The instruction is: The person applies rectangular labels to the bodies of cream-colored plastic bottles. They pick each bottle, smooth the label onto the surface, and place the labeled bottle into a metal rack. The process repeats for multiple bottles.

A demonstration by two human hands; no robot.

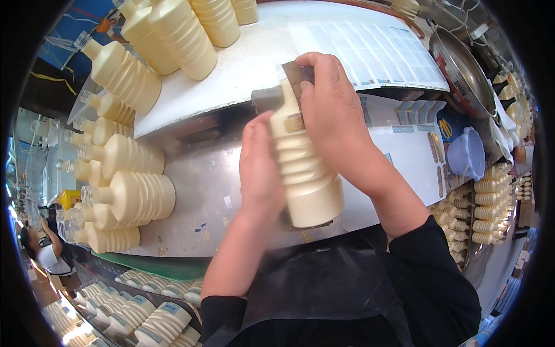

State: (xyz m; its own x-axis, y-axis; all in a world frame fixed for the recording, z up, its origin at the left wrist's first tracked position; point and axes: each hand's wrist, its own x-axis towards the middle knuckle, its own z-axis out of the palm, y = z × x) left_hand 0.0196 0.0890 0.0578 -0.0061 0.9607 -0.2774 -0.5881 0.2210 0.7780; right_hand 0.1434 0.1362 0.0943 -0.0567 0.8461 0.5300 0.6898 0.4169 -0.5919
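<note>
The cream bottle [309, 179] is over the shiny metal table [196, 202] — the right hand [329, 104] pinches a dark flat piece [293, 75] by its neck, and the blurry left hand [260, 165] is at its side — gripping or not, I can't tell.

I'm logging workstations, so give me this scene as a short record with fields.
Left hand: against the left side of a ribbed cream bottle
Right hand: at its neck, pinching a flat dark piece
Bottle pose: neck pointing away from the person
Left side: more cream bottles
Right side: lavender bucket
</note>
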